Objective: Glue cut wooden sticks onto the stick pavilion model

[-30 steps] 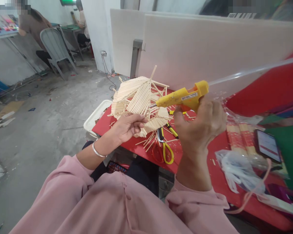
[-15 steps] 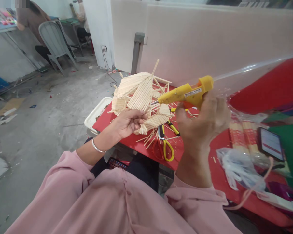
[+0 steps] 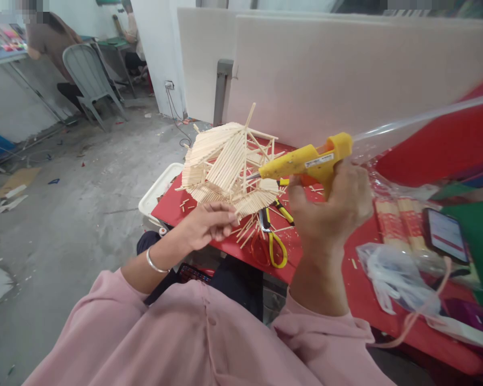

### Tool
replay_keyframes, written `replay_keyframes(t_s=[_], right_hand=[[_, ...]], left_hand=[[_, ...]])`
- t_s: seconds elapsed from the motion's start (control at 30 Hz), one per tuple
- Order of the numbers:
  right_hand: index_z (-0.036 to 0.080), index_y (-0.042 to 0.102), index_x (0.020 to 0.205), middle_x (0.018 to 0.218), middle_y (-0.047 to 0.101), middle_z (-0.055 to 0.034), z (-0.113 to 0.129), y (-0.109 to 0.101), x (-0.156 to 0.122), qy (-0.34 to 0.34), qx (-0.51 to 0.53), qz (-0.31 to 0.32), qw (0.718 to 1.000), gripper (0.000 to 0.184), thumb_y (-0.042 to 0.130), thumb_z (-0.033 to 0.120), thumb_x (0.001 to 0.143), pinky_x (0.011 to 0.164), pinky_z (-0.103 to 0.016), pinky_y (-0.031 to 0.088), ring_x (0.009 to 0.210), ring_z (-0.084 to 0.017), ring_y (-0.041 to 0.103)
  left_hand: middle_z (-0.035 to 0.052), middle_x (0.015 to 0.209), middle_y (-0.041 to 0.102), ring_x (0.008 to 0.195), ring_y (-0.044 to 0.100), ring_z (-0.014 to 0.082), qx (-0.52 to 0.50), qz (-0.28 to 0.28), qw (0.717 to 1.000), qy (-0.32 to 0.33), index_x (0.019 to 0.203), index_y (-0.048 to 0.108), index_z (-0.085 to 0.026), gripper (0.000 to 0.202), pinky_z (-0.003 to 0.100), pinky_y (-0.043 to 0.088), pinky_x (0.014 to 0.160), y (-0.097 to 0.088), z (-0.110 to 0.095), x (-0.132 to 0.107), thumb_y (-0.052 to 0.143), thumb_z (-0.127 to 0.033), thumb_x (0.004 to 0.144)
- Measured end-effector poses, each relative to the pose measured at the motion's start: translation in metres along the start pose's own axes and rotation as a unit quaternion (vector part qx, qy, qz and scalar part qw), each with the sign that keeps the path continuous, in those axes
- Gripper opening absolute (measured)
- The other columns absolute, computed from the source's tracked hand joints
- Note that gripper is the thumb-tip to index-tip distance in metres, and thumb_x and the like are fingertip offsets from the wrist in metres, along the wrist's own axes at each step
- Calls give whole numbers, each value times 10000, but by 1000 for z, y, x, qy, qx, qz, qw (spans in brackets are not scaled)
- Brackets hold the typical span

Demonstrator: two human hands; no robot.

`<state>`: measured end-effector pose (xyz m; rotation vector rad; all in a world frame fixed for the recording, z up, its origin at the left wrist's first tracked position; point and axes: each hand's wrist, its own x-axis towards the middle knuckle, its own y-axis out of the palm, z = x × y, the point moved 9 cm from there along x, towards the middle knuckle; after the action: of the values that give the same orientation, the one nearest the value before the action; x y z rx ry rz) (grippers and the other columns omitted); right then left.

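Observation:
A model built of thin wooden sticks (image 3: 225,166), with a slanted, roof-like top, stands on the red table (image 3: 173,201). My right hand (image 3: 332,201) is wrapped round a yellow hot glue gun (image 3: 306,159). Its metal nozzle points left, close to the model's front right side. In front of the model is my left hand (image 3: 209,225), its thumb and fingertips pinched together beside the lower stick edge. Whatever lies between those fingertips is too small to make out. Below the nozzle lie scissors (image 3: 277,249) with red and yellow handles, and a yellow-and-black tool (image 3: 284,212).
Loose sticks (image 3: 247,233) are scattered near the scissors. A white tray (image 3: 148,201) sits at the table's left. To the right are bundled sticks (image 3: 394,220), a phone (image 3: 445,236) and a plastic bag (image 3: 398,273). Large pale boards (image 3: 326,75) stand behind.
My left hand has moved down and slightly left, away from the roof-like part, fingers still pinched. The glue gun has dropped only slightly and stays in my right hand.

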<state>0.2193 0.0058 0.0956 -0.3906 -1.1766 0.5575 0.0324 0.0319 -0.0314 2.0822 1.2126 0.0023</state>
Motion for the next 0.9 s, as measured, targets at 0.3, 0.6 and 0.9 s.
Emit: replay_keyframes(t_s=[0.3,0.6,0.9], right_hand=[[226,571,795,669,580,21,-37,-1,-54,229,184,102,950,437,792,566,634,522,-295,413,565,-135,479],[209,602,767,610,616,28,-57,-8,-98,323,293,91,896,369,827,377,527,452,-271,429,513,-136,529],[203,605,816,673,670,35,-49,-2,-117,338,393,-10,855,412,844,398,543,541,-279,514,562,-139,610]], left_hand=[[-4,649,647,562,542,77,244,-51,944,216,796,746,-165,50,194,428,546,26,-6,-15,778,-195,771],[-19,559,621,468,535,86,75,-18,980,184,791,678,-174,192,202,423,477,50,20,-2,797,-323,771],[-49,550,565,446,476,39,-42,14,992,118,728,654,-152,366,157,328,398,71,41,-1,923,-359,592]])
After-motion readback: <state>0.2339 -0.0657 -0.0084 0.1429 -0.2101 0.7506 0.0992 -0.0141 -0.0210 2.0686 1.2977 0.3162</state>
